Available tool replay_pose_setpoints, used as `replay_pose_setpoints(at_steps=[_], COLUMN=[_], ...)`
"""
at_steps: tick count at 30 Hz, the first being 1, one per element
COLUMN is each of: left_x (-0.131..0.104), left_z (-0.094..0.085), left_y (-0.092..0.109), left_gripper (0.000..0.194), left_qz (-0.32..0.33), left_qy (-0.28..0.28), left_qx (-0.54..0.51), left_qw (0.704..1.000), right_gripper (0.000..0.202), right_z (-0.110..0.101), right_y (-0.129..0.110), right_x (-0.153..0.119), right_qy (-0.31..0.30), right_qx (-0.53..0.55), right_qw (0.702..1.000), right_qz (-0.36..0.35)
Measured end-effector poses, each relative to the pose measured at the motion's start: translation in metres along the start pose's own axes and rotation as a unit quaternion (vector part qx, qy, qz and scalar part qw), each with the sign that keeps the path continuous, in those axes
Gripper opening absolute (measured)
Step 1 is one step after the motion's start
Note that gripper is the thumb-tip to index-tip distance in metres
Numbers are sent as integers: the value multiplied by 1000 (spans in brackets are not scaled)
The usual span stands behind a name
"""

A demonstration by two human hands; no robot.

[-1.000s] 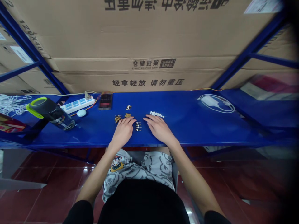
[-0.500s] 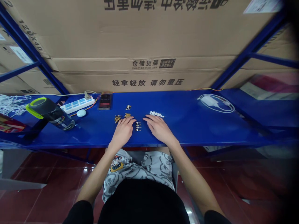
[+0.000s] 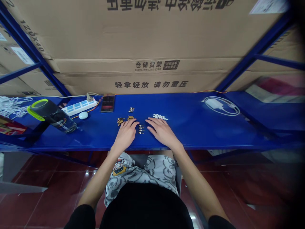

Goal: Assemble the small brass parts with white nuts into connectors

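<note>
My left hand [image 3: 126, 133] lies flat on the blue tabletop, palm down with its fingers stretched forward. Just past its fingertips are small heaps of brass-coloured pins or screws [image 3: 120, 121]. My right hand [image 3: 160, 129] rests palm down too, fingers extended and thumb apart. Beyond its fingers sits a cluster of small white pieces [image 3: 160, 116]. Between the hands, several brass pins with white pieces on them [image 3: 141, 128] form a short column. A few similar pieces [image 3: 131, 109] lie farther back. Neither hand appears to hold anything.
On the left stand a dark bottle with a lime-green loop [image 3: 53, 116], a white power strip [image 3: 81, 107], a pale round object [image 3: 83, 115] and a blurred dark object [image 3: 107, 103]. A coiled white charger cable [image 3: 221, 106] lies at right. Large cardboard [image 3: 152, 41] backs the table.
My right hand's fingers and thumb have shifted very slightly to the left. My left hand and the small parts look the same.
</note>
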State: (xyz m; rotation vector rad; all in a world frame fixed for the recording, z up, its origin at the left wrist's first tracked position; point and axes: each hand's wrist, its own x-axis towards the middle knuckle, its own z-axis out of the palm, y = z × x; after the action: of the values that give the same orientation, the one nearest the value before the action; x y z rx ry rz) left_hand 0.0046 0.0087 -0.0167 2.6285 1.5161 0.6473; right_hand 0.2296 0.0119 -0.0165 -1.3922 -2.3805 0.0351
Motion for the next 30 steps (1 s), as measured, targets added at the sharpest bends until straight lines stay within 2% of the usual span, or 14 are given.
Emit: replay_pose_setpoints(at_steps=[11,22,25,27,30], left_x=[0,0,-1,-2,-3], left_z=[3,0,-6,-10,-15], left_y=[-1,2,6,8,8], left_gripper=[43,44,46,44,39], left_qz=[2,0,-40,-69,-67], left_qy=[4,9,53,118,198], left_qx=[-4,-11,-58,-106,-172], left_qw=[1000,1000,996,985,962], right_gripper=[45,47,56,64,72], right_z=[3,-5,-4,0,8], right_y=[2,-3,-18,-33,-53], right_x=[0,-1,-5,-7,-6], right_qy=[3,-14,-34,-28,-21], right_qx=[1,22,49,51,34], right_qw=[1000,1000,998,998,999], right_qz=[-4,6,-8,-20,-23])
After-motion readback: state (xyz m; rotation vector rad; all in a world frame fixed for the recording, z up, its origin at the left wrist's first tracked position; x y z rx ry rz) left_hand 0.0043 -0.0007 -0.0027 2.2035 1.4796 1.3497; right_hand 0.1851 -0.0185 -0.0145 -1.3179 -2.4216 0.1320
